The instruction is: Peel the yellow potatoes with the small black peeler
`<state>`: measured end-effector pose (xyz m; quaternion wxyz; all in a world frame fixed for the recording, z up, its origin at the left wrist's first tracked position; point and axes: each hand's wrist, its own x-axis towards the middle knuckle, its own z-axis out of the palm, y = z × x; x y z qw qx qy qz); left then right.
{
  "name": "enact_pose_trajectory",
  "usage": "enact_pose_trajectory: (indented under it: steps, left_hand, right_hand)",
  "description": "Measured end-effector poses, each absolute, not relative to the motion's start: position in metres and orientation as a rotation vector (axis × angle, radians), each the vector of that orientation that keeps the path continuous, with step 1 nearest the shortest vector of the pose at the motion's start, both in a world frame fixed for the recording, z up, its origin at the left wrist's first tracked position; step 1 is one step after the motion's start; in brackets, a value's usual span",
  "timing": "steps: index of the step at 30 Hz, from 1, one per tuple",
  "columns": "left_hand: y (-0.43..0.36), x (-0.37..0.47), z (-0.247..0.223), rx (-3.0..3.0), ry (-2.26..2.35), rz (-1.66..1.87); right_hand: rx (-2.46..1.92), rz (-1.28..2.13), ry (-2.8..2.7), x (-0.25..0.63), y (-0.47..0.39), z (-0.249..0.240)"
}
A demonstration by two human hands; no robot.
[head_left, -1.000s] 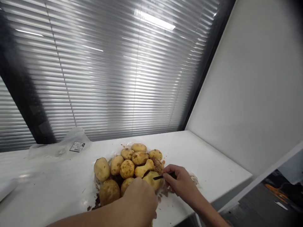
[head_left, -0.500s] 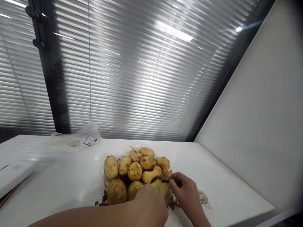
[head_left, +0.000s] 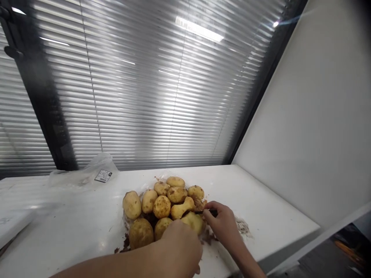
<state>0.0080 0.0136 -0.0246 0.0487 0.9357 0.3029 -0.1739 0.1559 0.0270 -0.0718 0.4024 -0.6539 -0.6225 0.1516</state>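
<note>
My left hand [head_left: 182,245] is closed on a pale yellow potato [head_left: 194,221]; most of its fingers are hidden behind the back of the hand. In my right hand [head_left: 220,220] a thin black tool [head_left: 199,212] is pinched, its dark tip reaching left over the top of that potato. Whether the tip is a blade or a peeler head is too small to tell. Just beyond it lies a potato with a narrow waist [head_left: 182,207]. Several more potatoes [head_left: 162,207], some with brown patches, are grouped on clear plastic, and a large one [head_left: 141,233] sits left of my left hand.
Brown scraps [head_left: 125,244] lie around the potatoes on the white table [head_left: 84,227]. A clear plastic bag with a label [head_left: 102,175] rests at the back left. A white flat object [head_left: 14,226] is at the left edge. Stringy pale scraps [head_left: 243,227] lie right of my right hand.
The view has swung to the right, so everything sits further left in it. Both hands remain at the same potato, and the black tool is still over its top.
</note>
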Motion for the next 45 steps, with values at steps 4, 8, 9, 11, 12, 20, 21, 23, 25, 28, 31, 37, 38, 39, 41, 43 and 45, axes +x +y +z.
enact_pose_trajectory:
  steps: [4, 8, 9, 11, 12, 20, 21, 23, 25, 28, 31, 37, 38, 39, 41, 43, 45]
  left_hand:
    - [0.011, 0.010, -0.010, 2.793, 0.995, -0.714]
    - [0.010, 0.001, 0.005, 2.822, 1.016, -0.622]
    - [0.010, -0.001, 0.008, 2.830, 1.005, -0.603]
    - [0.013, -0.007, 0.014, 2.836, 1.006, -0.580]
    - [0.015, -0.009, 0.015, 2.836, 1.020, -0.573]
    - [0.031, -0.014, 0.013, 2.759, 1.066, -0.611]
    - [0.032, -0.015, 0.015, 2.765, 1.060, -0.602]
    - [0.033, -0.019, 0.020, 2.801, 1.014, -0.550]
    - [0.035, -0.021, 0.025, 2.846, 0.991, -0.486]
    - [0.039, -0.022, 0.026, 2.911, 1.021, -0.342]
    - [0.046, -0.018, 0.018, 2.944, 1.039, -0.305]
    - [0.063, -0.010, -0.004, 2.808, 1.121, -0.171]
    - [0.066, -0.009, -0.008, 2.777, 1.153, -0.154]
    - [0.068, -0.009, -0.011, 2.750, 1.183, -0.141]
    - [0.071, -0.008, -0.016, 2.713, 1.216, -0.118]
    - [0.072, -0.007, -0.019, 2.693, 1.237, -0.135]
    - [0.073, -0.008, -0.020, 2.685, 1.270, -0.175]
  right_hand:
    - [-1.633, 0.417, -1.607, 0.155, 0.029, -0.068]
    - [-1.642, 0.446, -1.582, 0.154, 0.030, -0.064]
    - [-1.622, 0.478, -1.584, 0.154, 0.030, -0.064]
    - [-1.596, 0.503, -1.603, 0.155, 0.031, -0.065]
    - [-1.601, 0.491, -1.611, 0.155, 0.032, -0.066]
    - [-1.546, 0.618, -1.496, 0.163, 0.030, -0.075]
    - [-1.534, 0.628, -1.475, 0.164, 0.028, -0.076]
    - [-1.526, 0.638, -1.404, 0.165, 0.024, -0.079]
    - [-1.512, 0.662, -1.321, 0.166, 0.019, -0.082]
    - [-1.469, 0.702, -1.225, 0.167, 0.011, -0.086]
    - [-1.429, 0.705, -1.158, 0.167, 0.004, -0.089]
    - [-1.374, 0.730, -1.085, 0.169, -0.004, -0.096]
    - [-1.382, 0.721, -1.098, 0.170, -0.004, -0.097]
    - [-1.395, 0.707, -1.126, 0.170, -0.004, -0.097]
    - [-1.430, 0.680, -1.228, 0.170, -0.003, -0.095]
    - [-1.464, 0.647, -1.352, 0.169, -0.002, -0.090]
    - [-1.497, 0.609, -1.450, 0.167, -0.001, -0.084]
